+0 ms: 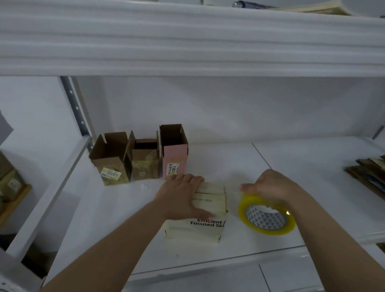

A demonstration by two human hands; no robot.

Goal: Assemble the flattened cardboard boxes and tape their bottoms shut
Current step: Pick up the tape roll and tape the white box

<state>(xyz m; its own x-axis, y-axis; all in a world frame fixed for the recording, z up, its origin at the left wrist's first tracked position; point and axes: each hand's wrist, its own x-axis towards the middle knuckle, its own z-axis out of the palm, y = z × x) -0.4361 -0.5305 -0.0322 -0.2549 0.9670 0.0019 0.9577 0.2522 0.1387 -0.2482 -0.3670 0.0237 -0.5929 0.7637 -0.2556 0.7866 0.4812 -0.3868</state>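
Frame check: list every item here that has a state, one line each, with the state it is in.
Pale box: bottom up, flaps folded shut, pressed down by the left hand.
Tape roll: on the shelf, gripped by the right hand, clear strip running toward the box.
Left brown box: upright, top open.
Middle brown box: upright, top open.
Pink box: upright, top open.
Cardboard stack: flat, unassembled.

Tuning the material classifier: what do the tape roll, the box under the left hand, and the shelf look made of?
Tape roll: glossy, yellow-tinted clear plastic film on what looks like a printed cardboard core.
Box: pale cardboard with black print; shiny strips suggest tape already applied.
Shelf: smooth white surface with soft reflections, probably painted metal or laminate; can't tell which.
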